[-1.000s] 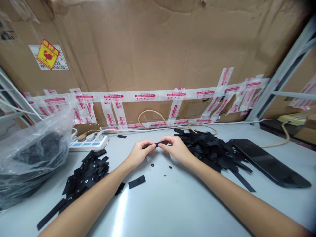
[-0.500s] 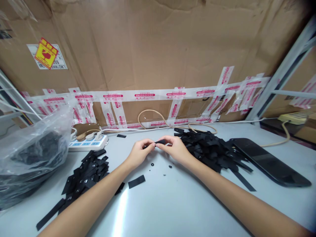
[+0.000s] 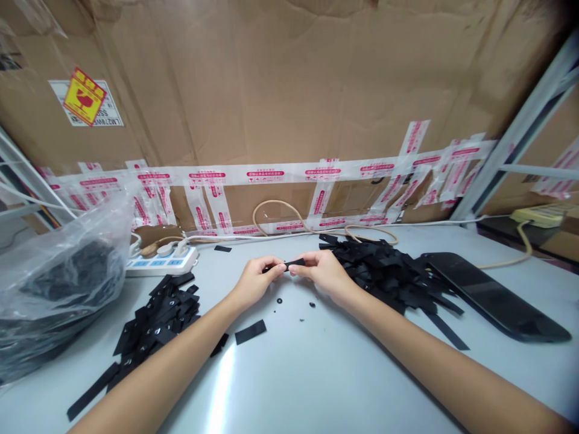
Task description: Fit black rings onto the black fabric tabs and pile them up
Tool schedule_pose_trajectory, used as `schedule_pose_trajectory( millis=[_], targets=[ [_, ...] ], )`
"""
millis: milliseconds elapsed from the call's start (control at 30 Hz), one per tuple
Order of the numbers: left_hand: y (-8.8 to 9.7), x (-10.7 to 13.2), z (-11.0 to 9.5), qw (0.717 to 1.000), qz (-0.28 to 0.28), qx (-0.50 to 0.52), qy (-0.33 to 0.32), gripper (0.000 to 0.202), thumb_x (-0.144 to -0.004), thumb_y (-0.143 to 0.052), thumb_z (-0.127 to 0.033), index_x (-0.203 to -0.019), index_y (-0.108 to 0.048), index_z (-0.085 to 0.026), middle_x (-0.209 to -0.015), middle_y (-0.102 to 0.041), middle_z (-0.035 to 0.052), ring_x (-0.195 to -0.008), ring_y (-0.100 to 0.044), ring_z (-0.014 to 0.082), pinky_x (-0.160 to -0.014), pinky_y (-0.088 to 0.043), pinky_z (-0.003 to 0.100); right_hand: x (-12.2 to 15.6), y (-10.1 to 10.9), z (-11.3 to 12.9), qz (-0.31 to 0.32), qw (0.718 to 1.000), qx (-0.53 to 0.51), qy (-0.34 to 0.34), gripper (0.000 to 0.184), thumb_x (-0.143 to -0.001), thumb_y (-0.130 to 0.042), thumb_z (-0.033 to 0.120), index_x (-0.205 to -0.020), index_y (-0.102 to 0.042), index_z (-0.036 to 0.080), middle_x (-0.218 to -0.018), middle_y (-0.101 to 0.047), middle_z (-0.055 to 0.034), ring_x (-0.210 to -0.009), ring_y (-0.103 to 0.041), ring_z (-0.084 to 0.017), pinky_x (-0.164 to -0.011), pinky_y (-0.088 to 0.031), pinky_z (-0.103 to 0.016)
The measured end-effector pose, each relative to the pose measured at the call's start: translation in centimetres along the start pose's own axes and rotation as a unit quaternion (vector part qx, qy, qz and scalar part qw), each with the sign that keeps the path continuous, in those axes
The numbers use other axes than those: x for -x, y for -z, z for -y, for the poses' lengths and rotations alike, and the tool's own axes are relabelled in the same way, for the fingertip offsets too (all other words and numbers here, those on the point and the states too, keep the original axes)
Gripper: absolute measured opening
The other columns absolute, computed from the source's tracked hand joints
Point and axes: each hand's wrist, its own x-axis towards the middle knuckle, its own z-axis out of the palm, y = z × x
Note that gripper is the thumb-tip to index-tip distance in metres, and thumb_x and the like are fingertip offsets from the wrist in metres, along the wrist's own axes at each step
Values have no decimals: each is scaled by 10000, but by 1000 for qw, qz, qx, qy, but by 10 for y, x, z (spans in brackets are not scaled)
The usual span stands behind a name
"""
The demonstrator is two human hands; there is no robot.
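Note:
Both hands meet over the middle of the grey table (image 3: 298,374). My left hand (image 3: 259,278) and my right hand (image 3: 321,270) are closed in pinches on the two ends of one small black strip (image 3: 293,263), held just above the tabletop. A heap of the same black strips (image 3: 389,274) lies right beside my right hand. Another pile of black strips with small metal eyelets (image 3: 156,319) sits to the left of my left forearm. Under the hands lie a few tiny black rings (image 3: 279,301).
A clear plastic bag of black pieces (image 3: 58,283) fills the left edge. A white power strip (image 3: 163,259) and beige cables (image 3: 289,220) run along the taped cardboard wall (image 3: 289,90). A flat black oblong panel (image 3: 493,298) lies at right. A loose strip (image 3: 250,333) lies near my left forearm.
Hardly anything has changed: both hands stay pinched on the same strip, with only slight finger movement and a small shift of the view.

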Motion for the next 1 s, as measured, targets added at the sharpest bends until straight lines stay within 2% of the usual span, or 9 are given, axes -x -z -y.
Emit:
schedule_pose_trajectory(
  millis=[167,300,600,733,900,1000],
  targets=[
    [0,0,2,1000,9,6,9,222,-749,-539,-348,-686,-591,-142,-606,-529,-4,-586,-448,121,-597,-346,248,3,-1,6,5,999,-26,-32,103,-516,-677,229,-570,-654,145,-513,-582,-2,-480,-450,-101,-523,-350,-270],
    [1,1,1,999,7,-33,-11,218,-765,-518,-335,-671,-578,-148,-606,-528,-4,-594,-453,126,-594,-351,248,1,-2,0,-3,1000,-10,-23,78,-532,-658,204,-588,-643,152,-546,-607,-15,-503,-485,-120,-529,-364,-274],
    [0,3,-1,982,2,-175,-76,167,-791,-468,-249,-689,-563,-158,-676,-570,8,-663,-497,143,-641,-372,249,-3,-6,-13,-53,984,165,33,117,-564,-607,171,-650,-678,134,-512,-570,2,-514,-470,-130,-533,-369,-259],
    [0,4,-2,979,2,-187,-82,162,-789,-473,-239,-684,-566,-158,-684,-580,10,-670,-511,144,-640,-380,247,1,-8,-9,-53,979,194,41,121,-568,-588,162,-639,-682,138,-516,-575,4,-516,-468,-127,-528,-361,-246],
    [0,5,-3,978,6,-187,-86,176,-795,-473,-250,-674,-562,-159,-675,-573,9,-663,-510,142,-632,-387,246,2,-8,-7,-54,979,192,44,105,-563,-583,146,-622,-668,137,-536,-581,-1,-528,-470,-125,-540,-364,-246],
    [0,5,-3,980,-2,-178,-89,186,-803,-466,-261,-676,-556,-159,-674,-567,9,-666,-505,143,-629,-391,248,-2,-6,-10,-24,987,154,44,116,-581,-581,181,-657,-655,134,-555,-584,-5,-539,-475,-127,-552,-377,-253]
  ],
)
